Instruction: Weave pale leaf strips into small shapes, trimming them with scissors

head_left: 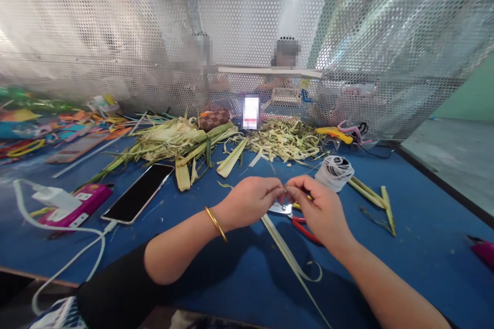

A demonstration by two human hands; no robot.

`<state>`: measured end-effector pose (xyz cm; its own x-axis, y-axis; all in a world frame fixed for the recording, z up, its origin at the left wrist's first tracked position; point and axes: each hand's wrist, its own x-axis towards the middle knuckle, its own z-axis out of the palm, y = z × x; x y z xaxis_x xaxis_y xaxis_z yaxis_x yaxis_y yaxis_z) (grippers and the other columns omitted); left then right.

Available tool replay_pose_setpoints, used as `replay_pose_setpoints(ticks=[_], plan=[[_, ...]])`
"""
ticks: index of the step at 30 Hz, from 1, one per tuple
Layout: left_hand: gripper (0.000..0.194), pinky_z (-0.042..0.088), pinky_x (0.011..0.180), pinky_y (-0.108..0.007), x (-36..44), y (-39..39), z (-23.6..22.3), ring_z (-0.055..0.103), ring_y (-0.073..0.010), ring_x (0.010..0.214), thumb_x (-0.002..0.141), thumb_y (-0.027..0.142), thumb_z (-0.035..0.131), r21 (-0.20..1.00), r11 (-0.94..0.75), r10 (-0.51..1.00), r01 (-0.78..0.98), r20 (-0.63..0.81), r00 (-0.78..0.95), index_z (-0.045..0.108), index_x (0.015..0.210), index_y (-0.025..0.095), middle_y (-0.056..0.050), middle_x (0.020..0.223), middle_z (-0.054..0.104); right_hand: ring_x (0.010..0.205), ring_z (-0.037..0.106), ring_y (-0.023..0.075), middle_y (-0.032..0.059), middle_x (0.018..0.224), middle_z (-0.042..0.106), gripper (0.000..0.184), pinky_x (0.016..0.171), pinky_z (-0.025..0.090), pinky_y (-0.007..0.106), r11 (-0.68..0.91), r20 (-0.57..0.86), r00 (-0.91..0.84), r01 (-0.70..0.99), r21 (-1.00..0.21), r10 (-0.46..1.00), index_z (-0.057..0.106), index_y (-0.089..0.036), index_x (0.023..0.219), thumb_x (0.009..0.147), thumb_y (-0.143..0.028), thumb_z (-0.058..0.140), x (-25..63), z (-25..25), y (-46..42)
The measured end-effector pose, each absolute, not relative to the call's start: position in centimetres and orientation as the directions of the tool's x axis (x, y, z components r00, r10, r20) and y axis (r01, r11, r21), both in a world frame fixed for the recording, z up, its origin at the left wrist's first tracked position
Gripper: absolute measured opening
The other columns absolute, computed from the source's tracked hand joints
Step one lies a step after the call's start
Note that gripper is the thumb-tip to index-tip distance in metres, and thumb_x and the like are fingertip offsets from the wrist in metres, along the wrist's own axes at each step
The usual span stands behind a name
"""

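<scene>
My left hand (pixel 252 199), with a gold bangle on the wrist, is closed with thumb and fingers pinched. A pale, thin strip of husk (pixel 283 241) trails down from beneath it and ends in a curl and a long tail. My right hand (pixel 322 211) is closed too, its fingertips meeting those of the left. What lies between the right fingertips is too small to make out. Scissors with red handles (pixel 304 229) lie on the table under the hands, partly covered. Just beyond the right hand stands a roll of white string (pixel 335 174).
Behind the hands lie green-yellow husks (pixel 170 141) and a heap of husk scraps (pixel 287 141). A phone (pixel 139 193) with a white cable and a magenta power strip (pixel 83 205) are at left. A perforated metal screen (pixel 239 15) closes the blue table's back; people sit beyond.
</scene>
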<state>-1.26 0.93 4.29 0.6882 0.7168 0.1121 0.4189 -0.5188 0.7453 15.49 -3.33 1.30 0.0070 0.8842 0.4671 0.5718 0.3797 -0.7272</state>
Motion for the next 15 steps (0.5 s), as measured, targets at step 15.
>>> replay_pose_setpoints(ticks=[15], plan=[[0.029, 0.032, 0.054, -0.022, -0.8, 1.3, 3.0, 0.038, -0.0093, 0.053, 0.089, 0.036, 0.041, 0.944, -0.239, 0.681, 0.229, -0.005, 0.732, 0.059, 0.077, 0.016, 0.005, 0.056, 0.043, 0.062, 0.057, 0.0152, 0.0012, 0.067, 0.064, 0.017, 0.061, 0.044, 0.026, 0.363, 0.435, -0.003, 0.557, -0.747, 0.900, 0.061, -0.019, 0.071, 0.084, -0.028, 0.053, 16.0, 1.5, -3.0]])
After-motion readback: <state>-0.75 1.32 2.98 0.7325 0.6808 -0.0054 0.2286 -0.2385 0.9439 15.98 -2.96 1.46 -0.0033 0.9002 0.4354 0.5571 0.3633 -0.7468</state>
